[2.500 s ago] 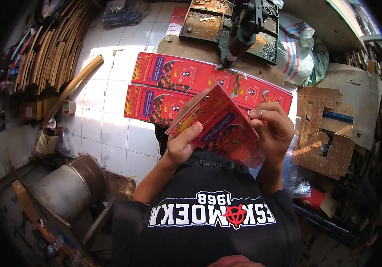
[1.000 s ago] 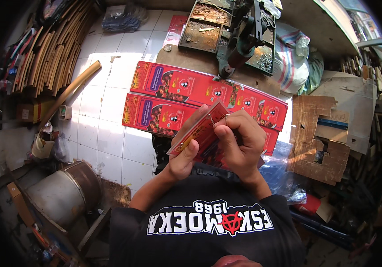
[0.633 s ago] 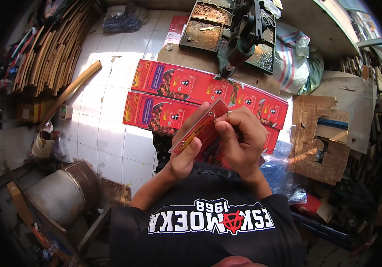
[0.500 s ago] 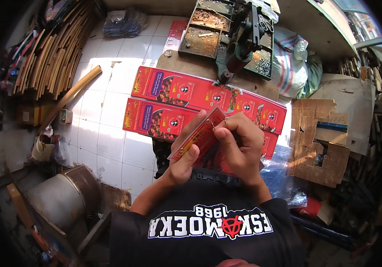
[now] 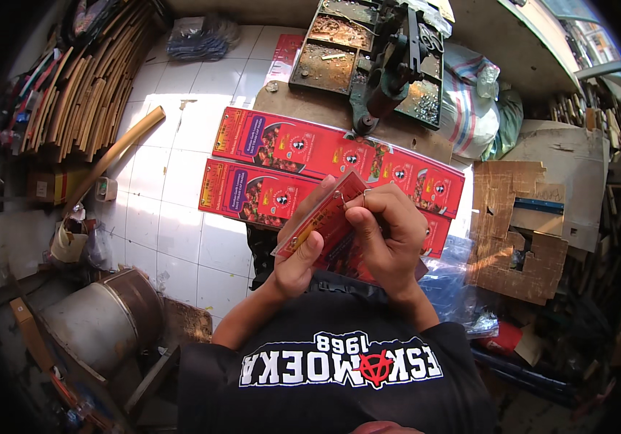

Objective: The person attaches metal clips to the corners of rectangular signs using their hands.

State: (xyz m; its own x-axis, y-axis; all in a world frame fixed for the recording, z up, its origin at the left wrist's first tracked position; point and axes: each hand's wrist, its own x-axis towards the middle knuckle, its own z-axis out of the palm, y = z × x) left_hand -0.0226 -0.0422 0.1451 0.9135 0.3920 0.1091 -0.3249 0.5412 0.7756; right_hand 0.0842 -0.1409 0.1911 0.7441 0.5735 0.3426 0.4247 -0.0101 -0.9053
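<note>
The right hand (image 5: pixel 390 235) had been shifted to the top edge of the red card (image 5: pixel 328 220).
Between both hands, the card was clamped by the left hand's (image 5: pixel 290 270) fingers, a bent wire (image 5: pixel 344 203) by the right's; seemingly light, stiff and slick, best gripped by its edges.

Red sheets (image 5: pixel 325 150) on seemingly wooden table (image 5: pixel 292 103)

A black T-shirt (image 5: pixel 289 412) with short sleeves (image 5: pixel 205 365) is hanging below the grip. Big white letters (image 5: pixel 281 364) are running across it, with a red ringed sign (image 5: pixel 375 368) among them. Left hand (image 5: pixel 297 266) and right hand (image 5: pixel 390 242) are showing bare.
</note>
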